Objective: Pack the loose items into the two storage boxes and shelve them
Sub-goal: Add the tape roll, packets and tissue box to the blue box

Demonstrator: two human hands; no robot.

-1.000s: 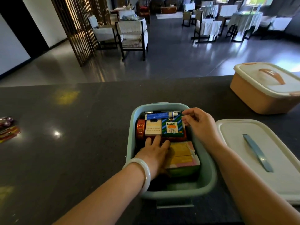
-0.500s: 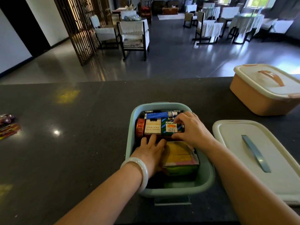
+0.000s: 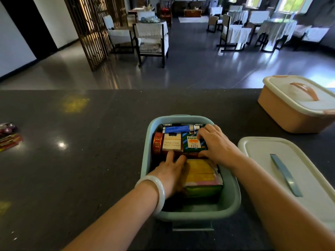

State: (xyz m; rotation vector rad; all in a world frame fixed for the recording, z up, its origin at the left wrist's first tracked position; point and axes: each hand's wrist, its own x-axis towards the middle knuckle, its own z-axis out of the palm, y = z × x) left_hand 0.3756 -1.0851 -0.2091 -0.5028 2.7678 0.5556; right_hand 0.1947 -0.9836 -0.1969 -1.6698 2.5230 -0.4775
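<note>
Right hand [image 3: 216,144] now farther onto one green carton [image 3: 193,144], two boxes [image 3: 233,196].

Setting: restaurant dining hall, viewed from behind a dark stone counter [image 3: 90,142]. Cloth-covered tables [image 3: 277,28] and chairs with white covers [image 3: 152,38] fill the upper frame. Wooden lattice screen [image 3: 90,29] upper left.

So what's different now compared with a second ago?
The right hand moved from the teal box's right rim onto the green carton, gripping it. The left hand stays pressed inside; the lid and orange box haven't moved.
</note>
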